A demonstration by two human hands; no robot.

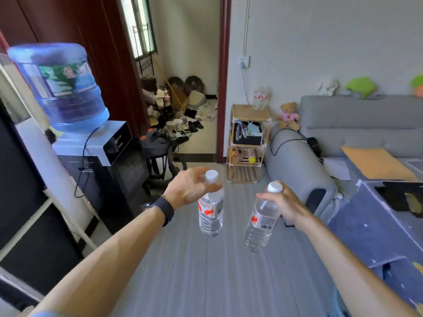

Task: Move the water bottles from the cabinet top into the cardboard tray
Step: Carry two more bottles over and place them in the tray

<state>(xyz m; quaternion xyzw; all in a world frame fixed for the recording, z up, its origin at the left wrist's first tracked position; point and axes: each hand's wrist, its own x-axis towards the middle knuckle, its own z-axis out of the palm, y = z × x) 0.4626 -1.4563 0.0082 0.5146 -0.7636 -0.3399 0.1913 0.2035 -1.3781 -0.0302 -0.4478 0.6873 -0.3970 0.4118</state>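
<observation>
You are pinching a clear plastic water bottle with a white cap (210, 211) at its neck with your left hand (188, 189), and your right hand (286, 207) is gripping a second clear bottle (261, 225) likewise, both hanging in the air. Two more bottles (261, 97) are standing on the small bamboo cabinet (247, 112), so roughly half seems remaining; the cardboard tray I cannot make out.

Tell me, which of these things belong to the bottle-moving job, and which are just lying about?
Part of the job:
left hand gripping the left bottle
right hand gripping the right bottle
two more bottles standing on the wooden shelf unit

Just lying about:
blue water jug
teddy bear
grey sofa
green cushion
</observation>
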